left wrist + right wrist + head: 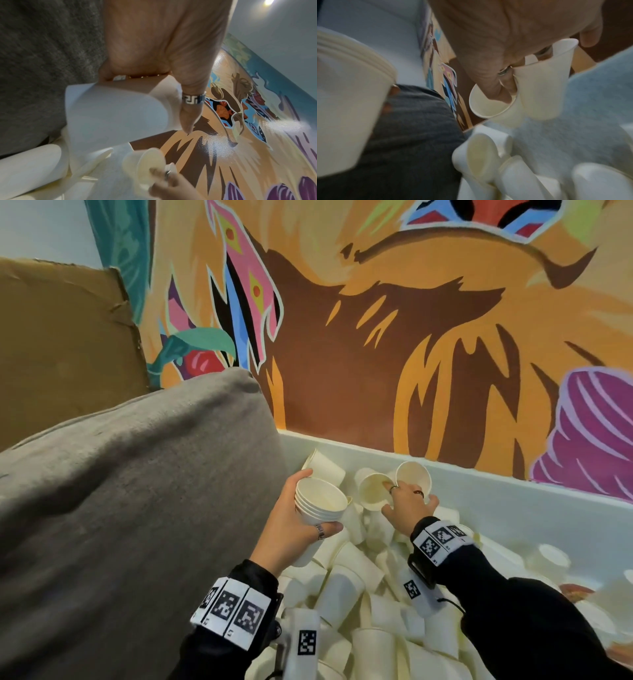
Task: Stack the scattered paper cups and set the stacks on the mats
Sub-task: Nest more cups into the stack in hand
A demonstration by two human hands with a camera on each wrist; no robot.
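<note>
My left hand (301, 525) grips a stack of several nested white paper cups (320, 501), mouths up, just right of the grey cushion; the left wrist view shows the stack (111, 112) with the ringed thumb across it. My right hand (407, 505) holds two loose cups at once: fingers hook inside one cup (373, 491) and pinch the rim of a second cup (412, 477) beside it. In the right wrist view the first cup (496, 108) and the second cup (542, 86) hang side by side from the fingers. A pile of scattered cups (359, 594) lies below both hands.
A large grey cushion (120, 508) fills the left. The cups lie in a white-walled bin (496, 491) set against a painted mural wall (376, 337). A cardboard sheet (61, 330) stands at the back left. No mat is in view.
</note>
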